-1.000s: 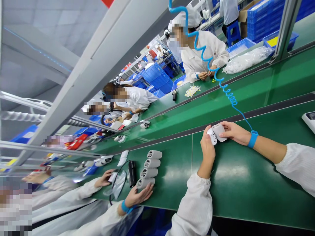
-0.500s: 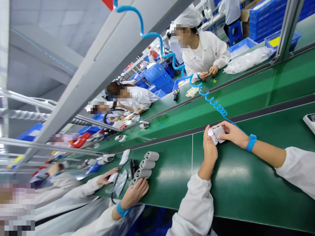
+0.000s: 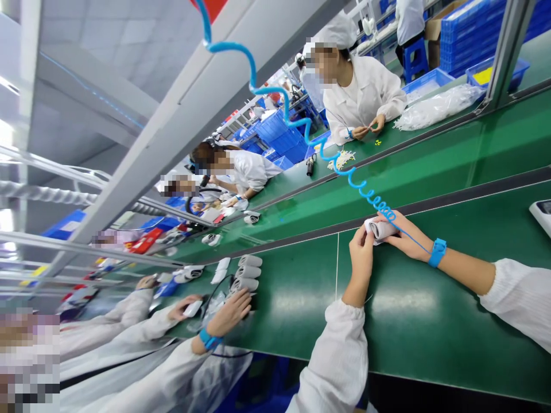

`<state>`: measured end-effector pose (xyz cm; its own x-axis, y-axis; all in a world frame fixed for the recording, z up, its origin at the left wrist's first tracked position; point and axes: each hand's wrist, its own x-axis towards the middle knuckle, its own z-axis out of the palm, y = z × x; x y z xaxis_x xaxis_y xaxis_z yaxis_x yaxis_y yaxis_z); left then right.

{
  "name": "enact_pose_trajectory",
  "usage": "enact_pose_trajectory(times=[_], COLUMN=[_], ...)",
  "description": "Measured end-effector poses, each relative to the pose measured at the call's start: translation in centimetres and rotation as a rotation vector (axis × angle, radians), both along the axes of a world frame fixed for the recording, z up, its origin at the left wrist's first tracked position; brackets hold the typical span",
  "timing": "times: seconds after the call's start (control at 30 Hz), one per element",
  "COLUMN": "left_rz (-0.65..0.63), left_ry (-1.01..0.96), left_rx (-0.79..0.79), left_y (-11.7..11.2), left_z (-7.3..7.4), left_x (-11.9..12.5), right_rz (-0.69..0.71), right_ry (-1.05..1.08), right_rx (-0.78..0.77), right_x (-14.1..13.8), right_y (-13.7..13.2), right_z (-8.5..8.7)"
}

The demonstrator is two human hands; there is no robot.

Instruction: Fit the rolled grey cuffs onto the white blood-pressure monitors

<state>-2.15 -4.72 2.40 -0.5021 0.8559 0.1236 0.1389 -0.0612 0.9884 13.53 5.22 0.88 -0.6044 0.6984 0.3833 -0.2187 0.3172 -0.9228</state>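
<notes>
Item: white part (image 3: 380,229), half hidden between both hands, over the green counter (image 3: 413,321), detail hard to make out. Left hand (image 3: 361,252) is pinching its near end; right hand (image 3: 402,238) is cupping it, fingers curled.

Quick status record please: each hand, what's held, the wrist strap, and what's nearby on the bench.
left hand: grips the white casing at its left end
right hand: holds the same casing from the other side
wrist strap: blue, on the right wrist, with the coiled cord running up
surface: green bench mat
nearby: co-worker's hand by a row of casings
</notes>
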Motion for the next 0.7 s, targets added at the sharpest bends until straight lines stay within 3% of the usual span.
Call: enact_pose_trajectory(times=[0.27,0.43,0.53,0.7], left_rz=[-0.011,-0.075,-0.075,-0.123], left_ry=[-0.224,-0.214,-0.228,-0.278], left_rx=[-0.085,-0.093,-0.12,-0.157], left_y=[0.2,0.3,0.4,0.6], left_z=[0.4,0.5,0.5,0.4], left_x=[0.3,-0.4,-0.9,-1.3], right_rz=[0.021,0.054,0.053,0.097], right_ry=[-0.064,-0.096,-0.085,-0.051], right_rx=[0.237,0.244,0.05,-0.504], right_x=[0.6,1.0,1.4,1.6], right_y=[-0.4,-0.8,-0.5,0.9], right_z=[-0.9,-0.4,0.9,1.4])
